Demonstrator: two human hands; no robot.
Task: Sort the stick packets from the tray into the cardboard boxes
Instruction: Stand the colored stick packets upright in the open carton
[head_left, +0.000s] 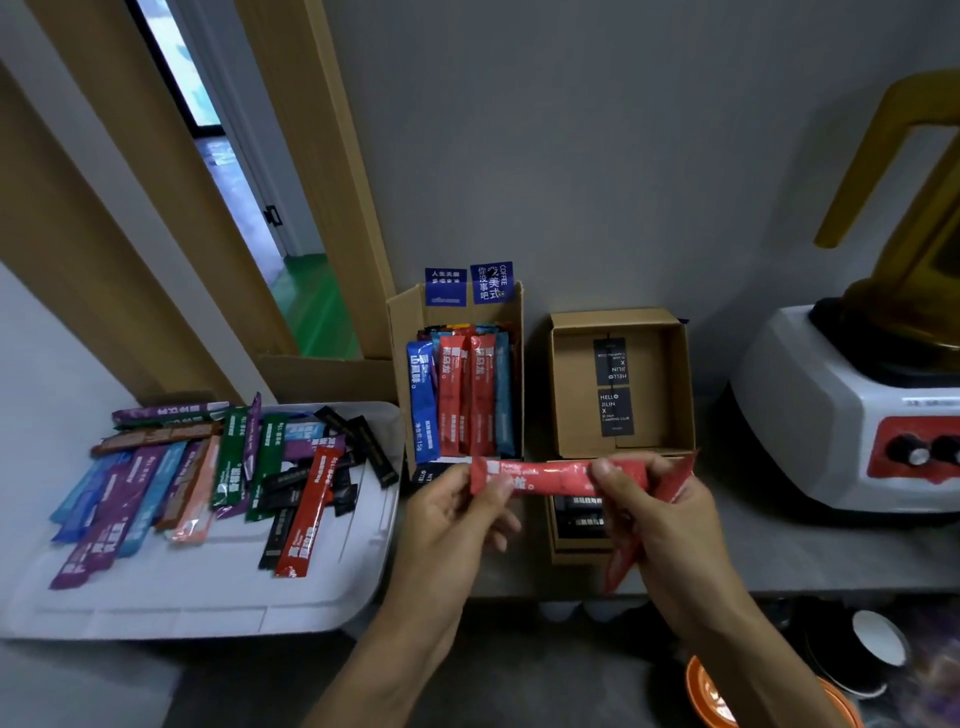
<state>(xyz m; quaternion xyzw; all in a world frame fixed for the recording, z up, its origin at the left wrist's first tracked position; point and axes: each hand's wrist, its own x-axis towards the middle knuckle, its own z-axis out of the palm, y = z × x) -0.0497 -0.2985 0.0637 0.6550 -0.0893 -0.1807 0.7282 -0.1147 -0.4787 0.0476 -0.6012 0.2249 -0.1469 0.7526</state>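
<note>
Red and glossy, the long stick packet (550, 477) lies level just in front of the tall cardboard box (402, 332) of upright packets. My left hand (452, 525) has its grip pinched on one end and my right hand (660, 525) on the other, also clutching a second red packet (621, 564). Loose packets crowd the white plastic tray (311, 597) at left.

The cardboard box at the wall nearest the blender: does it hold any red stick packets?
No, only two black packets lie in this cardboard box; the red packets stand in the left box.
</note>
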